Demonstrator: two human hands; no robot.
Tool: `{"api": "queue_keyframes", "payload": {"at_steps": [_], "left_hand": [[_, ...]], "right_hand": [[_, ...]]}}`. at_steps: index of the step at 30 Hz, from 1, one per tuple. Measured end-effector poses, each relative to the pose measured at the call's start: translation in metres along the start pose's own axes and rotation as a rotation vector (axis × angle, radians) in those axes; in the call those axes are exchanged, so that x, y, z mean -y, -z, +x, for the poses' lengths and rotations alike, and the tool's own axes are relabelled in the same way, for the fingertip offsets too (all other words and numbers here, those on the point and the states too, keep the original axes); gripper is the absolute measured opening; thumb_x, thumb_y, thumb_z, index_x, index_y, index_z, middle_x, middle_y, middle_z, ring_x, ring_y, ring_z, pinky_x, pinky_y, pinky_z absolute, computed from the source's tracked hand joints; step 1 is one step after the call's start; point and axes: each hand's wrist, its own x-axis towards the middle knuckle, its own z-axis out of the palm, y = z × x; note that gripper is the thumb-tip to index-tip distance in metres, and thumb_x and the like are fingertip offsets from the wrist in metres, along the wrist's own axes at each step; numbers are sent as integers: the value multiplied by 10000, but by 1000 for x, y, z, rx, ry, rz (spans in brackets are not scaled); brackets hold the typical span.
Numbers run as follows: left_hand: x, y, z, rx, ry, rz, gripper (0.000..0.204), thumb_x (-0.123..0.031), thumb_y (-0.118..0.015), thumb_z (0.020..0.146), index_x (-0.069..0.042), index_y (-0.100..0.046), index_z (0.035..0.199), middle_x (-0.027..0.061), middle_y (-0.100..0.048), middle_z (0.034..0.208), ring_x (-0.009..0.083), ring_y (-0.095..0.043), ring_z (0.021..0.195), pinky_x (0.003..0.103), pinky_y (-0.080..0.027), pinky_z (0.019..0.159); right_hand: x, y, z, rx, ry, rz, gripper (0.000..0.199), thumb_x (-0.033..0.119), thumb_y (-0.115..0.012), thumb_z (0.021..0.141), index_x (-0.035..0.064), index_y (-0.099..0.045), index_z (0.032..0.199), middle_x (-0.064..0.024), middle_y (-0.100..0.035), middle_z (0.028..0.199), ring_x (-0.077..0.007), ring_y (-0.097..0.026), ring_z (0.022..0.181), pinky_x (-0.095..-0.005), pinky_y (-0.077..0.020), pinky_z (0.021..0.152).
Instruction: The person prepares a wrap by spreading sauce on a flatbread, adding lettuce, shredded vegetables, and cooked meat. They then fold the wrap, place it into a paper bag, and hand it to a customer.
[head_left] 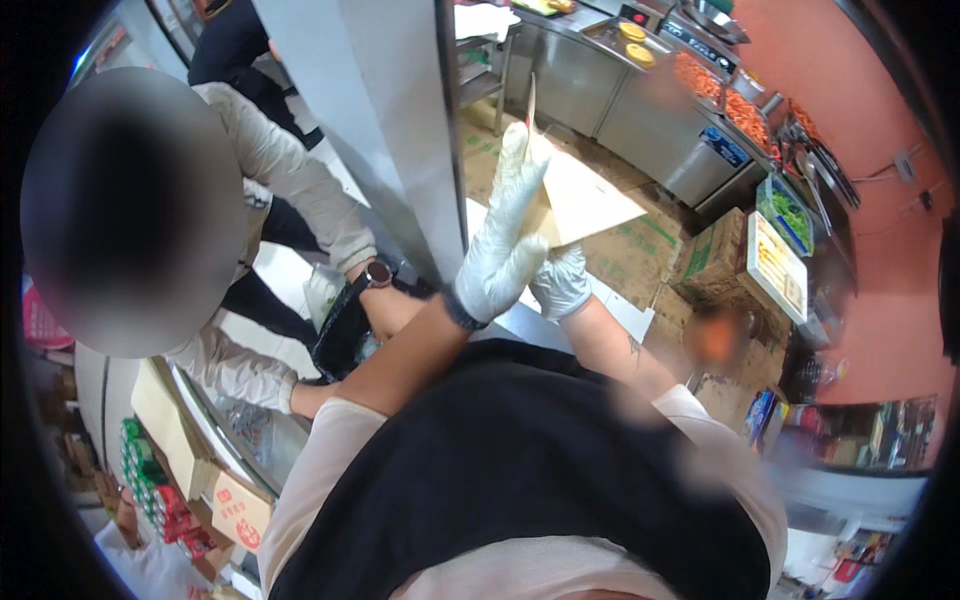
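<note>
Gloved hands met in front of the chest in the head view. The left hand [505, 245] was raised with its fingers [522, 165] stretched nearly straight, laid flat against the near edge of a paper bag [590, 200]; how tightly it gripped could not be told. The right hand [562, 282] sat just below, fingers curled under the bag's lower corner, pinching it from beneath. The bag was thus held up between both hands, above the floor and ahead of the black apron [520, 470].

It looked pale tan, flat and angular, a creased sheet-like shape with crisp straight edges and one pointed corner toward the right. A thin stick [530, 100], pale with a reddish tip, rose from behind the left fingertips, touching or just beside the bag's top.

Both gloves were white, thin and slightly glossy, wrinkled at the knuckles. Flattened cardboard [640, 260] covered the floor beneath, brown and matte with green print. A steel counter [640, 110] ran along the upper right, smooth and grey, carrying trays of orange food [745, 115]. At the left another person in a beige sleeve [300, 180] held a dark pouch [345, 330], well apart from the bag.
</note>
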Motion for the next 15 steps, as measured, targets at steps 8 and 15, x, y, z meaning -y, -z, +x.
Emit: {"api": "queue_keyframes", "payload": {"at_steps": [8,15], "left_hand": [[22,19,41,-345,339,-864,1040,-679,-579,893,-37,-135,1580,206,-288,1566,347,-336,1444,469,-318,1185],[14,23,63,-271,617,-1107,498,-395,-608,953,13,-588,1238,185,-650,1188,313,-603,1164,434,-494,1022]], "right_hand": [[14,24,2,128,357,-1134,519,182,-618,953,43,-490,1436,-152,-541,1415,-294,-519,1307,-410,-408,1096],[17,-3,15,227,647,-1468,490,202,-618,950,91,-518,1416,-121,-556,1402,-284,-534,1291,-411,-417,1095]]}}
